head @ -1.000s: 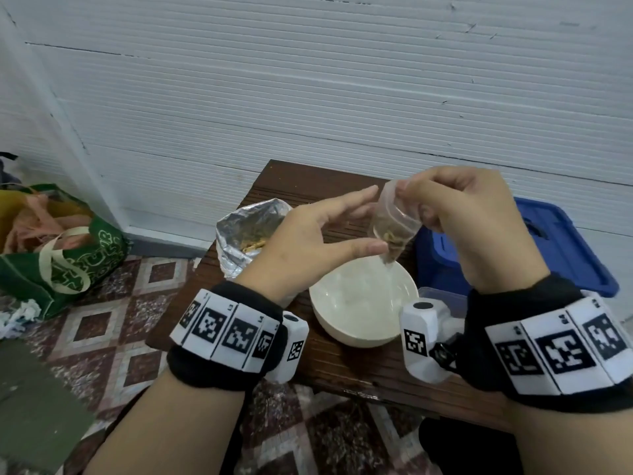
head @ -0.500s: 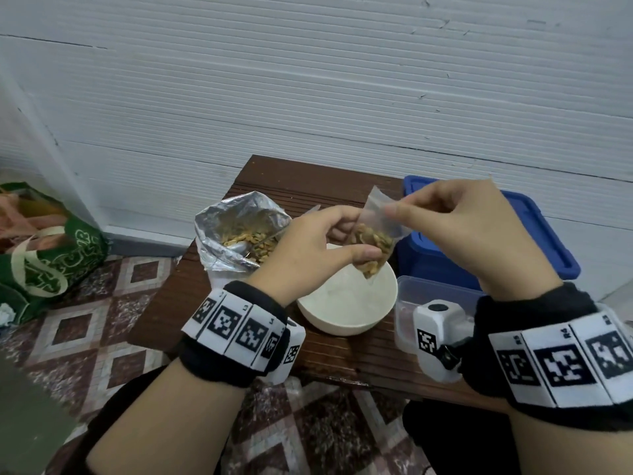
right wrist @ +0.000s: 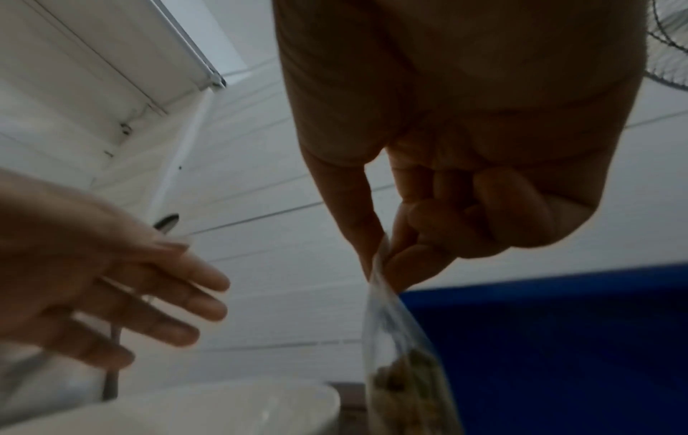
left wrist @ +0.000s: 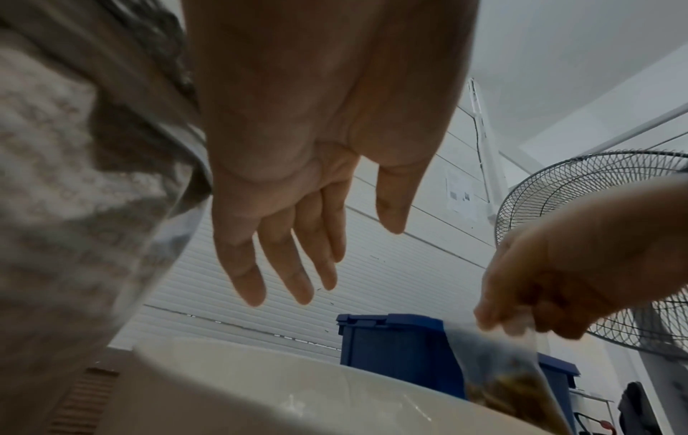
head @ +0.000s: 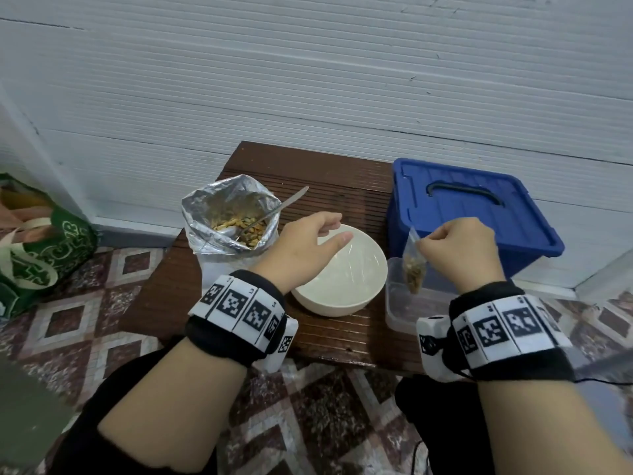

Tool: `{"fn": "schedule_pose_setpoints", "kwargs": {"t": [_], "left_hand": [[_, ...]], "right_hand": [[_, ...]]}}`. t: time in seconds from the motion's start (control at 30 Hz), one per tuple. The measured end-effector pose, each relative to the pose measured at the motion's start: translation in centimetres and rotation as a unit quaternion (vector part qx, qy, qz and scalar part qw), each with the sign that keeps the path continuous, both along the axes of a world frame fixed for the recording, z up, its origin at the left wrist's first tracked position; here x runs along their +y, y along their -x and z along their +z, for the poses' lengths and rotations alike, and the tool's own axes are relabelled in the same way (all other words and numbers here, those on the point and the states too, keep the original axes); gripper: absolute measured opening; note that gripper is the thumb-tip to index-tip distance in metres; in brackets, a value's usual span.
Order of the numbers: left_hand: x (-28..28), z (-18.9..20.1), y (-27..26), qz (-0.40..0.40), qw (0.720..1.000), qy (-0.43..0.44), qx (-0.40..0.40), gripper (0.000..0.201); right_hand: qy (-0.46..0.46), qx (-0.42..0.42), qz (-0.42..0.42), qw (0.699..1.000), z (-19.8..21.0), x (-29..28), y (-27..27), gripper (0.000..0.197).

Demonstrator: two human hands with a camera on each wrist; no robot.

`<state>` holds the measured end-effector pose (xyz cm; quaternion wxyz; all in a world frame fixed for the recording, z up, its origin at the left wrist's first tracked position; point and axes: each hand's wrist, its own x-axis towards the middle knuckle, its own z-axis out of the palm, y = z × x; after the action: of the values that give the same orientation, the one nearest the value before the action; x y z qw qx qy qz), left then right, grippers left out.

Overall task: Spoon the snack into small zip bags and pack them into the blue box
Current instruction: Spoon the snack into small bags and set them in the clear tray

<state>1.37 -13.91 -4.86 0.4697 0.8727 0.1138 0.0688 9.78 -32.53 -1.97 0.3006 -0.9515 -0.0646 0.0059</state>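
Observation:
My right hand [head: 455, 250] [right wrist: 376, 253] pinches the top of a small clear zip bag [head: 412, 269] [right wrist: 404, 362] [left wrist: 498, 373] with snack in its bottom. The bag hangs over a clear plastic tub [head: 399, 306], just in front of the blue box [head: 469, 214] [left wrist: 394, 350] [right wrist: 558, 347], whose lid is on. My left hand [head: 308, 248] [left wrist: 297, 235] hovers empty over the white bowl [head: 346, 282] [left wrist: 297, 391] [right wrist: 208, 409], fingers straight and spread. The foil snack bag [head: 229, 221] [left wrist: 74, 176] stands open at the left with a metal spoon [head: 274, 212] [right wrist: 165, 222] stuck in the snack.
Everything stands on a small dark wooden table [head: 329, 180] against a white panelled wall. A green tote bag [head: 37, 248] sits on the tiled floor at the left. A standing fan [left wrist: 595, 235] is off to the right.
My left hand let go of the zip bag and moved left over the bowl. My right hand carried the bag right and down toward the clear tub. The camera view tilted down.

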Motion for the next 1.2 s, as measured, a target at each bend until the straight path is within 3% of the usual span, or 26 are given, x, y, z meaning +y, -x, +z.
{"fn": "schedule_pose_setpoints", "kwargs": {"t": [0.27, 0.5, 0.73, 0.97, 1.2], "left_hand": [[0.0, -0.9, -0.2, 0.009, 0.999, 0.001, 0.040, 0.047], [0.2, -1.2, -0.1, 0.011, 0.999, 0.003, 0.049, 0.045], [0.5, -1.6, -0.1, 0.004, 0.998, -0.024, 0.063, 0.045], [-0.2, -3.2, -0.7, -0.030, 0.990, -0.100, 0.090, 0.054], [-1.4, -4.2, -1.1, -0.109, 0.956, -0.221, 0.161, 0.059]], "right_hand": [[-0.010, 0.089, -0.027, 0.996, -4.3, 0.3, -1.0, 0.019], [-0.064, 0.118, -0.018, 0.991, -4.5, 0.9, -0.4, 0.024], [-0.058, 0.083, -0.014, 0.995, -4.2, 0.9, -0.2, 0.019], [-0.032, -0.011, 0.007, 0.999, -3.8, 1.4, 0.2, 0.018], [-0.045, -0.008, 0.013, 0.999, -4.1, 1.6, 0.2, 0.018]]}}
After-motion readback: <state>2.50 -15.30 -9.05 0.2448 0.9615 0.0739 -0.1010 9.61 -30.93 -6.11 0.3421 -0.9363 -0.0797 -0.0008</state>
